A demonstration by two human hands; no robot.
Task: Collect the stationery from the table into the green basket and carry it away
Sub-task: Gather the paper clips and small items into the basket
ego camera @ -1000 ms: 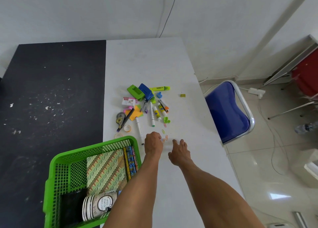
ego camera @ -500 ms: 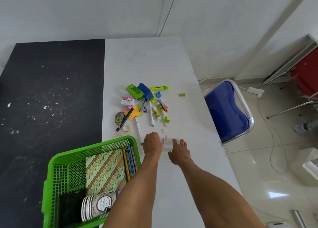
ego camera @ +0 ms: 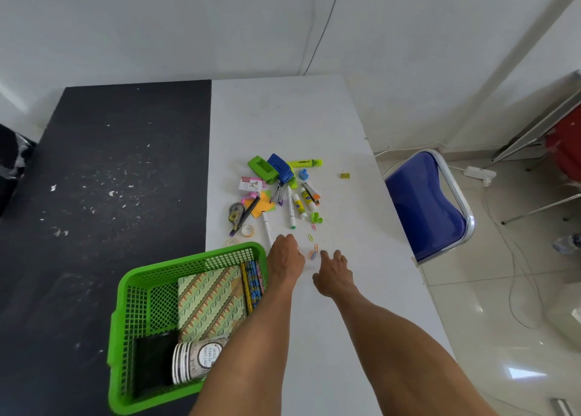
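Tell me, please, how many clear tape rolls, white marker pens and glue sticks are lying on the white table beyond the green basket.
clear tape rolls: 2
white marker pens: 2
glue sticks: 2
Total: 6

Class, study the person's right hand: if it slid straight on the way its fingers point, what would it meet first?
Most likely the orange and blue paper clips lying on the white table just ahead of the right hand, though depth is hard to judge.
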